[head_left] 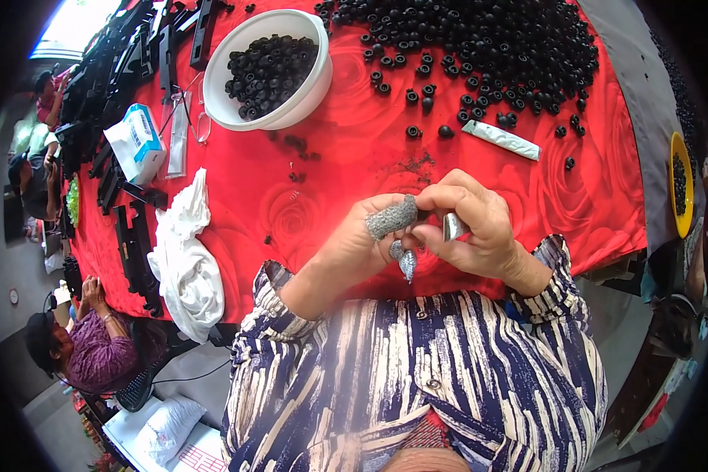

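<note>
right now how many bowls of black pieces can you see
2: a white bowl on the red cloth, upper left, and a yellow bowl at the far right. Others may be hidden.

Brightly lit; upper-left glare; bent edges, black corners.

Streaked shirt [377, 346] (navy, cream), wrapped fingers [392, 219]
</note>
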Available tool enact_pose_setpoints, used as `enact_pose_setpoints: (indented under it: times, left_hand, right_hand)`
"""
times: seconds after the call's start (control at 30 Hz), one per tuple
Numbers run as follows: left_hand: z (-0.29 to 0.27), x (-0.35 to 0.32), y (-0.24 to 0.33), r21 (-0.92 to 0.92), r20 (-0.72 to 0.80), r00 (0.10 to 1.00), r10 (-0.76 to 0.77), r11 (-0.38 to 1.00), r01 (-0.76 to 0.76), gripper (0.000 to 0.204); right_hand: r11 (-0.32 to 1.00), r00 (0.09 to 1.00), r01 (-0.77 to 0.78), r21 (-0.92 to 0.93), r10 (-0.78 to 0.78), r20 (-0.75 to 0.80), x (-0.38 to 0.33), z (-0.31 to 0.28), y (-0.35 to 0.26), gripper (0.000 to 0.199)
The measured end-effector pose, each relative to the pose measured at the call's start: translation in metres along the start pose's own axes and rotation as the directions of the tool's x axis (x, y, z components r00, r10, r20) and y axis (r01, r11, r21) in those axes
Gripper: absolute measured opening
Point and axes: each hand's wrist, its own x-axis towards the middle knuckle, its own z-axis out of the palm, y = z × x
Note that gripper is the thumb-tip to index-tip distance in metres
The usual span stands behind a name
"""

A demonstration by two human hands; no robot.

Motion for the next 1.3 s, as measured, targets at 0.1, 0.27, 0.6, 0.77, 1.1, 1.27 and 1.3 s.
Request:
enact_pose_setpoints:
  times: [0.1,0.27,0.6,0.77,1.1,1.27,1.3]
  left_hand:
    - [0.006,-0.001,-0.001,0.152,-0.080,0.997,-0.015,0.988,0.027,0.017]
    - [-0.006,-0.008,-0.004,0.199,0.044,0.991,-0.126,0.973,0.115,0.015]
    - [-0.004,-0.012,-0.003,0.059,0.006,0.999,-0.039,0.997,0.039,0.022]
    - [0.000,-0.013,0.003,0.203,-0.039,0.996,-0.084,0.975,0.090,0.019]
    - [-0.006,-0.014,-0.006,0.049,0.028,0.999,-0.028,0.998,0.027,0.019]
    - [0.000,-0.014,-0.011,0.068,-0.029,0.998,0.062,0.996,-0.060,0.022]
    - [0.000,-0.015,-0.012,0.066,-0.015,0.996,0.093,0.994,-0.091,0.024]
  right_hand:
    - [0.997,1.000,0.025,-0.066,-0.025,0.009,-0.003,0.001,-0.001,0.037]
    - [0.963,0.959,-0.072,0.258,-0.004,0.283,0.002,-0.009,-0.001,0.037]
    - [0.998,0.994,-0.032,0.059,0.025,0.111,0.003,-0.003,0.001,0.032]
    - [0.966,0.951,-0.154,0.209,0.088,0.295,0.004,-0.011,0.004,0.027]
    - [0.966,0.959,-0.076,0.248,0.004,0.282,0.006,-0.011,0.000,0.027]
    - [0.996,0.994,0.094,0.005,-0.094,0.048,-0.001,-0.004,-0.004,0.031]
    - [0.996,0.995,0.092,0.006,-0.092,0.048,0.000,-0.005,-0.005,0.031]
